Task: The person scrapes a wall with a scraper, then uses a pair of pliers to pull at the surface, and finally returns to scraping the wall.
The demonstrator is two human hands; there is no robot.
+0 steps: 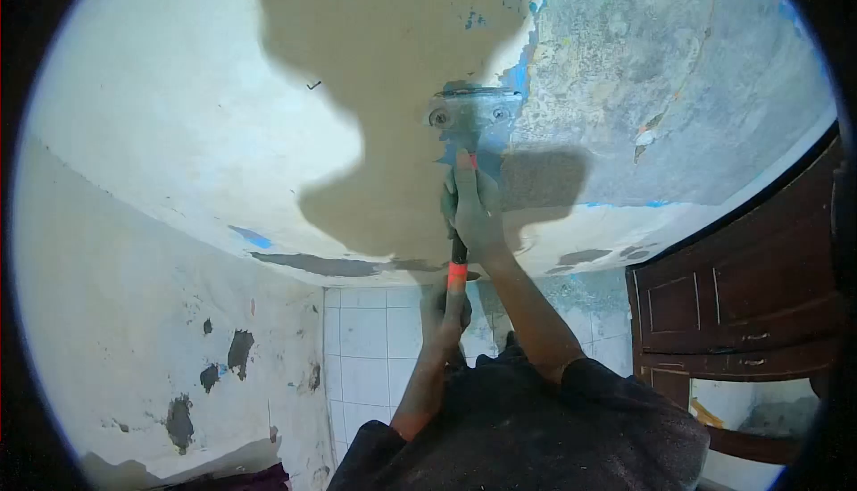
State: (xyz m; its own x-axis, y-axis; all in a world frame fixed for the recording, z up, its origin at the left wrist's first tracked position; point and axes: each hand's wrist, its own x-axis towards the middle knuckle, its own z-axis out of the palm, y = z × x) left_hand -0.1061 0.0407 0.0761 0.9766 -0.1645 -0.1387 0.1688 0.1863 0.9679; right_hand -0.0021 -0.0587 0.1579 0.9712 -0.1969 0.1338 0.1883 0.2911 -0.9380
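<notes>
A long-handled wall scraper [459, 247] with a black and red grip is held in both hands. Its wide metal head, with two round screws, lies at the wall [143, 107] along the edge of the cream paint. My right hand [479, 210] is wrapped round the upper handle, just below the head. Lower down, my left hand [453, 306] is closed round the handle's end below a red band. Right of the head the paint is off and rough grey plaster [616, 71] shows, bordered by blue remnants. Shadow covers the paint above the scraper.
A dark brown wooden cabinet [786, 268] stands on the right. White floor tiles [363, 330] lie below the wall. The left side wall [277, 348] has several grey chipped patches. Dark purple cloth [259, 478] sits at the bottom left.
</notes>
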